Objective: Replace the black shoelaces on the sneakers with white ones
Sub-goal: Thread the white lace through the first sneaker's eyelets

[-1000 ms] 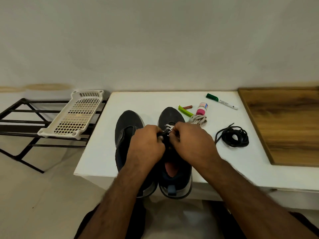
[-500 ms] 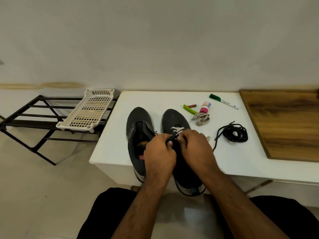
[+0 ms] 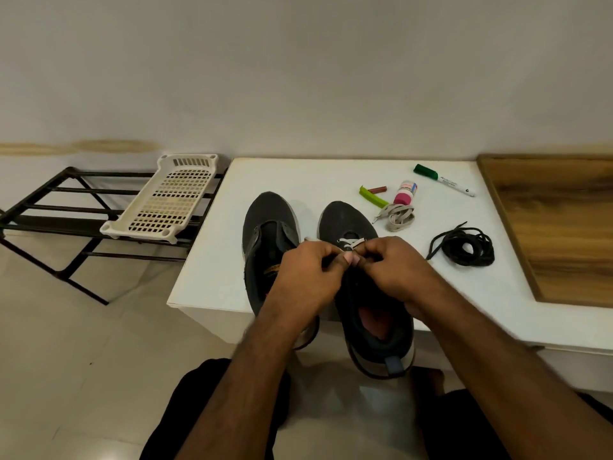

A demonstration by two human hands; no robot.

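Note:
Two dark sneakers stand side by side on the white table point(image 3: 212, 273), toes away from me. The left sneaker point(image 3: 270, 220) has no lace in it. On the right sneaker point(image 3: 346, 217) a white lace point(image 3: 352, 242) crosses the lowest eyelets. My left hand point(image 3: 306, 277) and my right hand point(image 3: 394, 270) meet over that shoe's tongue and pinch the white lace between fingertips. A bundled spare white lace point(image 3: 398, 217) lies behind the right shoe. The removed black laces point(image 3: 464, 247) lie in a coil to its right.
A green marker point(image 3: 442, 179), a pink-capped bottle point(image 3: 405, 193), a green clip point(image 3: 373, 196) and a small brown stick point(image 3: 378, 189) lie at the back of the table. A wooden board point(image 3: 560, 227) adjoins on the right. A white perforated tray point(image 3: 166, 202) rests on a black rack point(image 3: 49, 207) at left.
The view has shifted with my head. My hands stay on the right sneaker's lace area and have drawn close together, fingertips pinching the white lace near the lower eyelets.

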